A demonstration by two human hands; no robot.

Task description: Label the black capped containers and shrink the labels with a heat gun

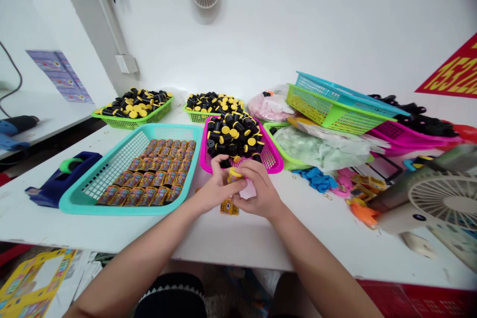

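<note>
My left hand [219, 185] and my right hand [259, 190] meet over the near middle of the table. Between their fingers is a small yellow-capped cylinder [234, 175], mostly hidden by the fingers. Below them, printed yellow labels [228, 207] lie on the table. Just beyond my fingertips stands a pink basket [275, 160], heaped with black cylinders with yellow ends [234, 134]. To the left, a turquoise basket [122, 209] holds rows of similar cylinders wrapped in printed labels [156, 171].
A blue tape dispenser [61, 181] sits left of the turquoise basket. Green baskets [149, 118] with more cylinders stand behind. Stacked baskets [335, 107] and plastic bags [320, 149] fill the back right. A fan [443, 203] stands at the right, near blue and orange pieces.
</note>
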